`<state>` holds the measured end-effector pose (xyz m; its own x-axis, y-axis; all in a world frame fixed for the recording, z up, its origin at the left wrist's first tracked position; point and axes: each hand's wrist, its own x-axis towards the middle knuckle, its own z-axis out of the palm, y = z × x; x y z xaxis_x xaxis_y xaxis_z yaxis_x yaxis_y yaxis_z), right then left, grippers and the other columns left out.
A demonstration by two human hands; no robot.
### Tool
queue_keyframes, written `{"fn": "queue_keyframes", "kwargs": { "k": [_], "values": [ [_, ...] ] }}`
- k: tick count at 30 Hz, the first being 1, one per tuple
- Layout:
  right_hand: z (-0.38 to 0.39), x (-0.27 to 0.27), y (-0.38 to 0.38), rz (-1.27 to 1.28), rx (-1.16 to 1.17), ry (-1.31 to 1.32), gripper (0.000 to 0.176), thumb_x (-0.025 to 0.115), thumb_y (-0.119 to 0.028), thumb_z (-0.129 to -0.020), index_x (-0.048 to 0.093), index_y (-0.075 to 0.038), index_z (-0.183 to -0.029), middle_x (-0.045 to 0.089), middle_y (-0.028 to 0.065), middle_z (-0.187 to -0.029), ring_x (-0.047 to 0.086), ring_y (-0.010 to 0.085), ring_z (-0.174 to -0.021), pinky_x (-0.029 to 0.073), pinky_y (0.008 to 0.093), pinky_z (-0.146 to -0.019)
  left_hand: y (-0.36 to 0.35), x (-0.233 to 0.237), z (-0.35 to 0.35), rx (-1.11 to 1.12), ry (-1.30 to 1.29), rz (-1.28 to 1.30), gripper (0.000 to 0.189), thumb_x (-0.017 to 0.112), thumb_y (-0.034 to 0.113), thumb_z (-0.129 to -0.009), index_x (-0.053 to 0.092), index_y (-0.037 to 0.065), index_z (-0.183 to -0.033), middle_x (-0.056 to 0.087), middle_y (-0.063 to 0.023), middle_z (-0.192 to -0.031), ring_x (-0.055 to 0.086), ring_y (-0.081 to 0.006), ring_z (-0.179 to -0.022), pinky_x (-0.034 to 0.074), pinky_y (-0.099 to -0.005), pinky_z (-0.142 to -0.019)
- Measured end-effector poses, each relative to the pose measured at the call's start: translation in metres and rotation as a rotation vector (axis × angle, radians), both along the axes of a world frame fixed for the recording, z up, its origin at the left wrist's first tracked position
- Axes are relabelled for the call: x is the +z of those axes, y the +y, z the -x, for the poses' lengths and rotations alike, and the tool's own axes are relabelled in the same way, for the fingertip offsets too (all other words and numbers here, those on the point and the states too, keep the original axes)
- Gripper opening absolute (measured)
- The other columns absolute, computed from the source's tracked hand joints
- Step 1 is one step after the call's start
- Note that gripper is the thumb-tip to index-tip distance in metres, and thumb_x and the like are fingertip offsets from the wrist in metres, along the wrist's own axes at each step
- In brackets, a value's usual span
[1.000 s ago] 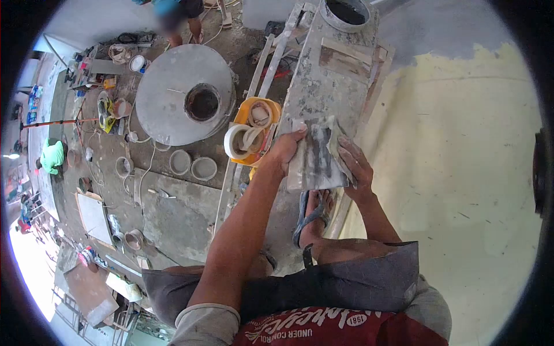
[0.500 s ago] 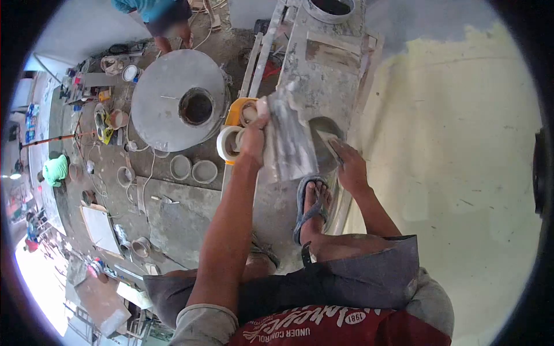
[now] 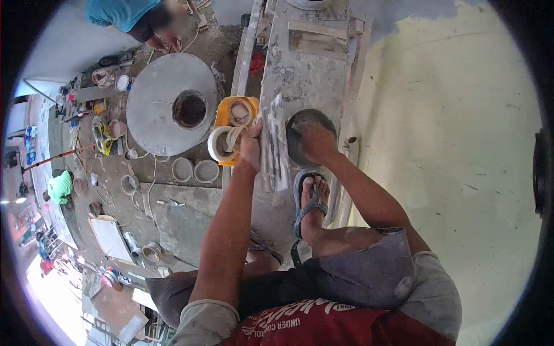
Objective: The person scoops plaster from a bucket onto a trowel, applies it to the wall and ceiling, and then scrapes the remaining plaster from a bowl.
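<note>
Left hand: grip clamped on the edge of a streaked board, which is tilted nearly edge-on to the view, beside the dark bowl. Right hand: lowered over the dark bowl, fingers bent — whether the grip is closed on anything cannot be told. The bowl sits at the near end of a speckled plank. A yellow container with tape rolls stands just beside the left hand — a sandalled foot is below the bowl.

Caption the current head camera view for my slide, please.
Left hand gripping a smeared board, right hand over a dark round bowl.
</note>
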<state>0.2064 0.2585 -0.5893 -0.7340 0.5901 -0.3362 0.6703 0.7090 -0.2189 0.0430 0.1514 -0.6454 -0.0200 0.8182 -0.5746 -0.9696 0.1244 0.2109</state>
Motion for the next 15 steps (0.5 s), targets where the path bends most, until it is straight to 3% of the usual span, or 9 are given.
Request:
{"fn": "queue_keyframes", "kwargs": {
  "k": [1, 3, 7, 11, 13, 15],
  "values": [
    [0.001, -0.002, -0.001, 0.014, 0.077, -0.044, 0.038, 0.059, -0.009, -0.069, 0.059, -0.006, -0.107, 0.062, 0.0176, -0.097, 0.062, 0.0333, -0.092, 0.052, 0.0452, -0.076, 0.000, -0.004, 0.000, -0.004, -0.001, 0.002, 0.055, 0.032, 0.036, -0.097, 0.036, -0.004, -0.136, 0.048, -0.0229, -0.132, 0.049, -0.0312, -0.120, 0.037, -0.0377, -0.105],
    [0.004, -0.001, -0.001, 0.062, 0.117, -0.092, 0.036, 0.059, -0.010, -0.069, 0.061, -0.007, -0.105, 0.063, 0.0170, -0.098, 0.062, 0.0337, -0.092, 0.052, 0.0448, -0.076, 0.001, -0.004, 0.000, 0.051, -0.010, 0.071, 0.040, 0.040, 0.030, -0.096, 0.051, 0.004, -0.125, 0.064, -0.0101, -0.108, 0.063, -0.0224, -0.093, 0.050, -0.0362, -0.087],
    [0.014, 0.014, -0.011, 0.259, 0.174, -0.091, 0.035, 0.060, -0.013, -0.071, 0.064, -0.010, -0.106, 0.063, 0.0156, -0.099, 0.062, 0.0341, -0.094, 0.051, 0.0448, -0.078, -0.006, 0.002, -0.002, 0.011, 0.009, 0.040, 0.041, 0.038, 0.029, -0.096, 0.050, 0.004, -0.126, 0.063, -0.0102, -0.109, 0.063, -0.0215, -0.095, 0.050, -0.0354, -0.087],
    [0.010, -0.006, -0.012, 0.303, 0.241, -0.109, 0.033, 0.059, -0.014, -0.073, 0.064, -0.009, -0.105, 0.064, 0.0161, -0.099, 0.062, 0.0337, -0.095, 0.051, 0.0451, -0.077, -0.009, 0.006, 0.002, -0.030, 0.023, 0.026, 0.044, 0.036, 0.030, -0.096, 0.048, 0.003, -0.128, 0.063, -0.0117, -0.112, 0.062, -0.0221, -0.098, 0.049, -0.0364, -0.089],
    [0.008, 0.000, -0.010, 0.305, 0.336, -0.089, 0.028, 0.059, -0.015, -0.074, 0.066, -0.008, -0.100, 0.065, 0.0179, -0.096, 0.062, 0.0334, -0.094, 0.049, 0.0446, -0.082, -0.003, 0.040, 0.001, 0.009, 0.044, 0.072, 0.042, 0.036, 0.027, -0.095, 0.049, 0.002, -0.127, 0.063, -0.0122, -0.111, 0.062, -0.0226, -0.097, 0.050, -0.0366, -0.087],
    [0.015, 0.013, -0.006, 0.304, 0.395, -0.128, 0.023, 0.059, -0.015, -0.074, 0.068, -0.007, -0.094, 0.066, 0.0175, -0.093, 0.062, 0.0331, -0.092, 0.048, 0.0443, -0.084, -0.002, 0.036, 0.000, 0.009, 0.026, 0.047, 0.042, 0.036, 0.027, -0.095, 0.049, 0.002, -0.127, 0.063, -0.0117, -0.110, 0.062, -0.0225, -0.096, 0.050, -0.0364, -0.087]
  ]
}}
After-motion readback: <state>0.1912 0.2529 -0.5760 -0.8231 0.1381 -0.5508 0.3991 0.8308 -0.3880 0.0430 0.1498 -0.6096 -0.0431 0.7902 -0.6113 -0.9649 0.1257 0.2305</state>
